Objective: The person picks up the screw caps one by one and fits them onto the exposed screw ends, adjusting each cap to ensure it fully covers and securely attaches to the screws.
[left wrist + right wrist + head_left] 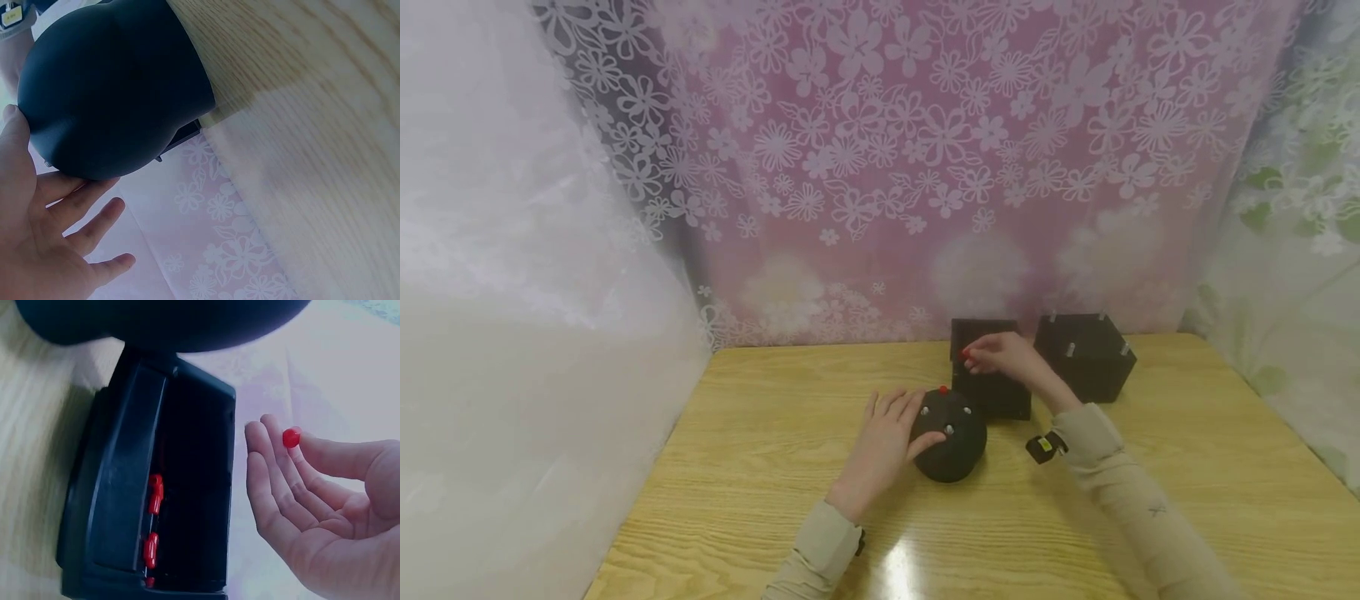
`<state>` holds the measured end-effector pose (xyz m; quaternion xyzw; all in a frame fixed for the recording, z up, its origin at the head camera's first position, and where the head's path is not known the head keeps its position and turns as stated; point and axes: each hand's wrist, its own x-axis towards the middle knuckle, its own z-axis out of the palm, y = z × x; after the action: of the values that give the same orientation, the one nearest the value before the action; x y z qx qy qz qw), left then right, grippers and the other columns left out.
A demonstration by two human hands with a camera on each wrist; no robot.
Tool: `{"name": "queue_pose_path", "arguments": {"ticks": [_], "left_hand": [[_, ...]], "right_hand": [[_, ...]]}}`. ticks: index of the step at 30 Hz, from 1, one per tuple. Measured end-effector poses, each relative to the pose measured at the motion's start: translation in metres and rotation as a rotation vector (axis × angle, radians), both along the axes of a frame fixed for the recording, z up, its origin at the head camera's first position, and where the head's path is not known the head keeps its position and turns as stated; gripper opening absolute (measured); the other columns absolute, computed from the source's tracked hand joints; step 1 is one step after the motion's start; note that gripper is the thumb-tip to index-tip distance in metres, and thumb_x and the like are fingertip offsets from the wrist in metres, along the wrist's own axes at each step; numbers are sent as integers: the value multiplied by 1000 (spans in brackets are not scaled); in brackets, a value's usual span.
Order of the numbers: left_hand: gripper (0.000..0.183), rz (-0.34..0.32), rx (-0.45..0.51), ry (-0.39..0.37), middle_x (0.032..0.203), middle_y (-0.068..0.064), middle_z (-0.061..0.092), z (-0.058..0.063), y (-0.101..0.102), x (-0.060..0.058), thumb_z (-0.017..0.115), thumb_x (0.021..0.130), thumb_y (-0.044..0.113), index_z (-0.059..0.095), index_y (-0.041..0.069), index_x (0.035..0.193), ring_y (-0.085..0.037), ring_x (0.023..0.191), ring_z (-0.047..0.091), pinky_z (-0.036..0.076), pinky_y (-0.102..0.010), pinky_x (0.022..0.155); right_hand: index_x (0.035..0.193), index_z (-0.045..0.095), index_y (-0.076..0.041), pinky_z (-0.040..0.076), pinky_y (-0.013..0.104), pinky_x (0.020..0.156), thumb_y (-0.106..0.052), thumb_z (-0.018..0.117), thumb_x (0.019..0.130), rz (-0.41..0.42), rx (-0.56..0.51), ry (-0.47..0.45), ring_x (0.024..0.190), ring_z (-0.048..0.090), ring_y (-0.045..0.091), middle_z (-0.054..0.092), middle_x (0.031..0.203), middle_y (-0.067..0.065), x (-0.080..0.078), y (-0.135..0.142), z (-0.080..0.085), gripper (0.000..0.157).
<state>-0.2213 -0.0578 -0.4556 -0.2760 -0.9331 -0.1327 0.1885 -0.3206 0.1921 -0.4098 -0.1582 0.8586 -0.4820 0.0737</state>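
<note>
A black dome-shaped object stands on the table, with several silvery studs and one red piece on its top. My left hand touches its left side with spread, fairly straight fingers, the thumb lying on the curved surface. Between thumb and fingertips my right hand pinches a small red piece. That hand is above the black open box, behind the dome. Several more red pieces lie inside the box along one wall.
Right of the open box is a black block with several short pale pegs standing on top. All stand on a wood-grain table. A pink flowered curtain hangs behind its far edge, and pale sheeting hangs at the left.
</note>
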Motion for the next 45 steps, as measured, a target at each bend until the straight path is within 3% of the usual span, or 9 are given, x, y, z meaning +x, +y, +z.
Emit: {"name": "queue_pose_path", "arguments": {"ticks": [5, 14, 22, 38, 45], "left_hand": [[74, 9, -5, -25, 138, -4, 46, 0, 0, 0, 33, 87, 65, 40, 13, 139, -22, 130, 37, 18, -50, 112], [74, 1, -7, -7, 137, -4, 47, -1, 0, 0, 32, 87, 66, 42, 14, 138, -22, 130, 38, 19, -50, 111], [75, 2, -12, -33, 137, -4, 47, -1, 1, 0, 31, 87, 66, 40, 13, 140, -23, 130, 37, 17, -50, 112], [74, -13, 13, -5, 136, -5, 48, -2, 1, 0, 33, 87, 65, 41, 12, 139, -23, 129, 38, 17, -49, 112], [74, 0, 4, -14, 137, -3, 47, 0, 1, 0, 34, 87, 65, 42, 12, 139, -23, 129, 37, 16, -49, 112]], "right_hand": [[115, 59, 6, 52, 42, 84, -19, 55, 93, 0, -104, -9, 91, 64, 33, 66, 101, 22, 13, -3, -3, 33], [118, 59, 0, 49, 43, 89, -27, 54, 94, -26, -163, 23, 94, 65, 26, 66, 104, 18, 31, -6, -5, 36], [120, 58, -3, 47, 43, 91, -31, 55, 93, -28, -240, 44, 97, 64, 23, 64, 110, 18, 47, -11, 2, 39], [112, 64, -16, 49, 39, 90, -33, 59, 90, -21, -176, 155, 100, 63, 21, 66, 109, 7, 63, -31, 16, 28], [108, 66, -11, 49, 41, 88, -20, 60, 90, -8, -111, 220, 100, 62, 22, 67, 105, 7, 84, -47, 41, 21]]}}
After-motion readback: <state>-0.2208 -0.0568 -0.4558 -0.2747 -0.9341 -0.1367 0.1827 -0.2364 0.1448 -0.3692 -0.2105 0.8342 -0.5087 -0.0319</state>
